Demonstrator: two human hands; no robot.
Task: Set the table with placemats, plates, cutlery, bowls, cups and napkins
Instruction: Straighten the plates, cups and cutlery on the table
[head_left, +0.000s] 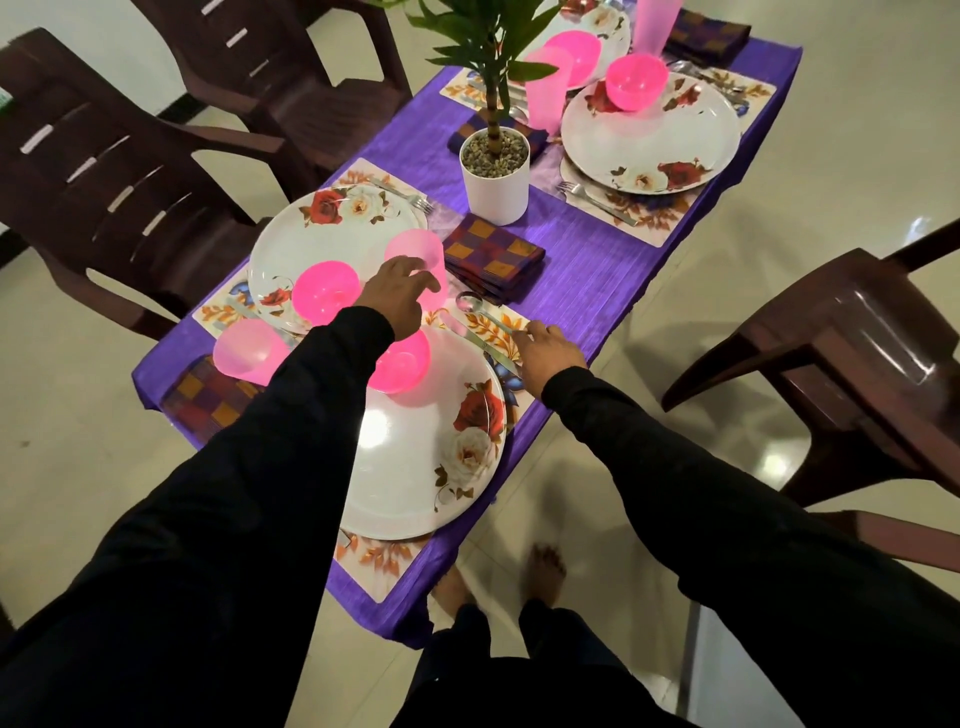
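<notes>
Head view, one frame. Bench w/ purple cloth (587, 249), four settings laid.

Near setting: white plate (431, 467) w/ red + white rose print, on floral placemat (387, 564) (orange leaf pattern). Pink bowl (402, 364) sits on plate's far edge, partly hidden by left sleeve. Translucent pink cup (421, 260) stands just beyond plate, near its far edge. Spoon (475, 306) + what looks like a knife lie on placemat right of plate, bowl end of spoon pointing far.

Left hand (397, 293): grip around the cup, fingers curled on its near side, cup upright. Right hand (548, 348): fingertips down on the cutlery handles right of plate; pinch or plain touch, cannot tell.

Left setting: same rose plate (322, 244), pink bowl (324, 293) on its near edge, fork (410, 197) at far side, second cup (247, 351) lying tilted near bench's near-left edge, checked napkin (208, 397) (purple/orange) just beside it.

Mid bench: folded checked napkin (493, 257), white pot (496, 174) w/ pebbles + green plant.

Far-right setting: rose plate (649, 135) on placemat, pink bowl (636, 80) on far edge, fork (597, 202) near side, cup (545, 88) to its left. Fourth setting at far end, mostly cropped: bowl, cup, napkin visible.

Dark brown plastic chairs left + right (841, 353). Bare feet on tiled floor below bench edge.

No brands, labels or legible writing.
</notes>
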